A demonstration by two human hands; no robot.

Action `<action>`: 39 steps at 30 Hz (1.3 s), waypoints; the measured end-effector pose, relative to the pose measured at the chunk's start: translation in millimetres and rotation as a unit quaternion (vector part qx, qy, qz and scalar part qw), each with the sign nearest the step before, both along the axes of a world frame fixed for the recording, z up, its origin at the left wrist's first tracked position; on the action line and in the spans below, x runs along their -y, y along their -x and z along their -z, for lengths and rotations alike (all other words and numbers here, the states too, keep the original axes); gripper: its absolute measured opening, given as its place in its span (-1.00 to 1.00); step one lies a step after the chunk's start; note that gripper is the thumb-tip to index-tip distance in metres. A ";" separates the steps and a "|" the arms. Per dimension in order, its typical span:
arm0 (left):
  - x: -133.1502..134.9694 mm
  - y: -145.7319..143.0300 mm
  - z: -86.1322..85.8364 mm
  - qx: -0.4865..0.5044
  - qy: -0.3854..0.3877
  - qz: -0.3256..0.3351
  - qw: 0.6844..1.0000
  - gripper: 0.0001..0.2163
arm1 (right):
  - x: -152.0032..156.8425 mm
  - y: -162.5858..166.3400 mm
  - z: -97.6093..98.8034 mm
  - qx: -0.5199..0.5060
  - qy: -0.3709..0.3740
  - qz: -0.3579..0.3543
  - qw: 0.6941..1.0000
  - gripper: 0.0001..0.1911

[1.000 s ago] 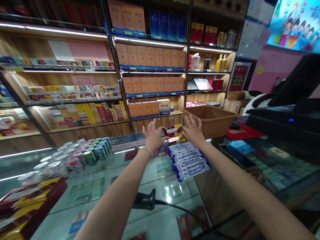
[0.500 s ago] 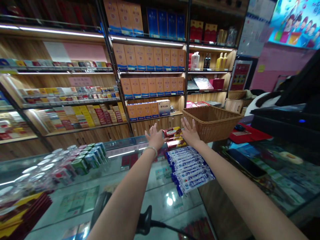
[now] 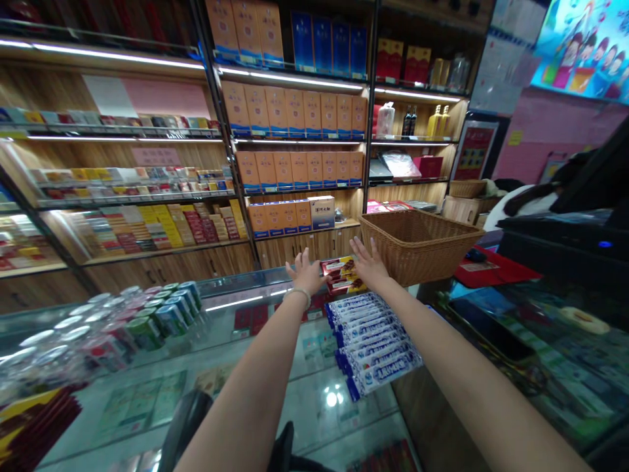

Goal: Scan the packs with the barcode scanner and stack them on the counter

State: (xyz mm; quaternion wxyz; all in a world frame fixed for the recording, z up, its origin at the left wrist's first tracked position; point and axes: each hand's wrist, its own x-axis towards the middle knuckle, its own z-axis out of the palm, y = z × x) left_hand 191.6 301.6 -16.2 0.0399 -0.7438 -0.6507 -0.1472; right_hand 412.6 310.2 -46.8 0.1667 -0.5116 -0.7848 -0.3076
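Both my arms reach over the glass counter. My left hand [image 3: 305, 274], with a bracelet at the wrist, has its fingers spread beside the left end of several red and yellow snack packs [image 3: 341, 275]. At their right end is my right hand [image 3: 368, 263], its fingers stretched out and apart. Whether either palm touches the packs, I cannot tell. Nearer to me, a row of blue and white snack packets [image 3: 376, 337] lies overlapped on the glass, partly covered by my right forearm.
A wicker basket [image 3: 422, 246] stands just right of my right hand. Several clear-lidded containers and small cans [image 3: 162, 321] are grouped at left, near red and yellow packets [image 3: 37, 423]. A black device [image 3: 187, 426] is partly behind my left forearm. Stocked shelves [image 3: 299, 141] line the back.
The view has shifted slightly. My hands stay at the two ends of the red and yellow packs, which now show more fully between them. Neither hand has taken hold of anything visibly.
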 end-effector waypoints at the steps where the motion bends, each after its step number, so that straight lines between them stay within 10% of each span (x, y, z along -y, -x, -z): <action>1: -0.9 -0.1 0.7 -0.001 0.003 0.001 1.000 -0.49 | -1.1 0.3 1.5 -0.001 0.001 -0.001 1.000 -0.57; 20: -17.2 -4.6 16.1 -0.019 0.039 -0.003 0.999 -0.37 | -7.8 -4.3 18.1 0.015 0.017 0.019 1.000 -0.71; 30: 8.7 19.1 9.5 -0.090 -0.109 0.169 0.975 -0.57 | 11.9 -1.2 -0.4 0.041 0.014 -0.017 0.999 -0.57; 39: 12.9 24.8 18.8 -0.116 -0.134 0.191 0.966 -0.62 | 23.6 -2.2 2.4 0.041 0.058 -0.007 0.997 -0.46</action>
